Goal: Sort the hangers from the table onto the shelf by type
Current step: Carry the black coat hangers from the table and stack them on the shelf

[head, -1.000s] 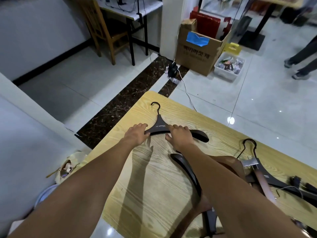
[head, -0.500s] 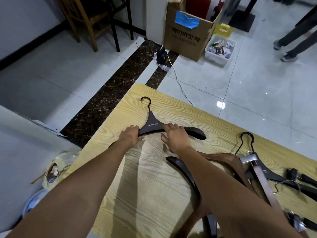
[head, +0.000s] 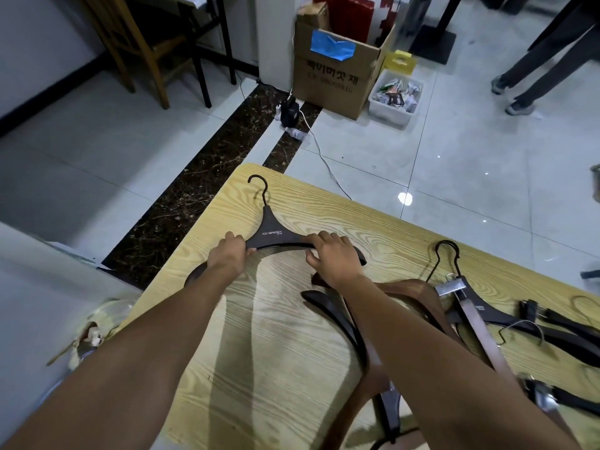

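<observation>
A dark brown wide-shouldered hanger (head: pixel 274 237) with a black hook lies flat near the far left corner of the light wood table (head: pixel 259 352). My left hand (head: pixel 229 254) grips its left arm and my right hand (head: pixel 332 258) grips its right arm, fingers curled over the top edge. Under and beside my right forearm lie more dark and reddish-brown wide hangers (head: pixel 344 323). Further right is a heap of clip hangers (head: pixel 467 306) with metal clamps and black hooks. No shelf is in view.
Beyond the table on the tiled floor stand a cardboard box (head: pixel 334 73), a clear bin of small items (head: pixel 396 95), a power strip with a white cable (head: pixel 290 113) and a wooden chair (head: pixel 130 43). A person's legs (head: pixel 532 69) are at the far right.
Both hands stay on the same hanger. The hanger, table and floor items sit slightly lower in the frame than half a second ago, as from a shift of the camera.
</observation>
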### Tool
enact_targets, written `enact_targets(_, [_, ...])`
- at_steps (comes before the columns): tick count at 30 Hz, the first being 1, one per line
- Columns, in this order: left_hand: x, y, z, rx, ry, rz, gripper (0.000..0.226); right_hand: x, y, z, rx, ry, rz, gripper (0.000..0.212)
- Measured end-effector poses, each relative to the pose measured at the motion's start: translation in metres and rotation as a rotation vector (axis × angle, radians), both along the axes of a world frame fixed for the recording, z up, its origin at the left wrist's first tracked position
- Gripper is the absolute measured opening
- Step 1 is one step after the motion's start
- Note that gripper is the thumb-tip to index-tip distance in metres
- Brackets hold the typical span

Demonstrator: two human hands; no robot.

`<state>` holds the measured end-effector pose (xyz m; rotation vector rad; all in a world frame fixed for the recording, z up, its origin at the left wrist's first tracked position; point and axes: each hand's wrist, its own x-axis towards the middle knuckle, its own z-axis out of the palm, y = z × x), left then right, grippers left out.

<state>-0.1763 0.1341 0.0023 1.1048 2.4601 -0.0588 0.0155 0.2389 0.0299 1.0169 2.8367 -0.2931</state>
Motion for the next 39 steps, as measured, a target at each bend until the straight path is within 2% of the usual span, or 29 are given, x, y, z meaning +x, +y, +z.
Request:
enact_targets(9, [0.004,-0.026,0.048,0.168,0.148,-0.01,0.04,0.05,-0.016,0.023,-0.012,0.024,-0.041,0.04])
enact_targets(19, [0.054,-0.05,0.082,0.263,0.165,0.046,0.042,0.113,-0.049,0.032,0.033,0.035,-0.109,0.039])
enact_targets(32, [0.116,-0.076,0.09,0.282,0.2,0.046,0.042,0.18,-0.1,0.002,-0.132,-0.176,-0.233,0.053])
enact_targets(39, [0.12,-0.08,0.09,0.274,0.197,0.053,0.041,0.174,-0.113,-0.014,-0.052,-0.234,-0.329,0.056])
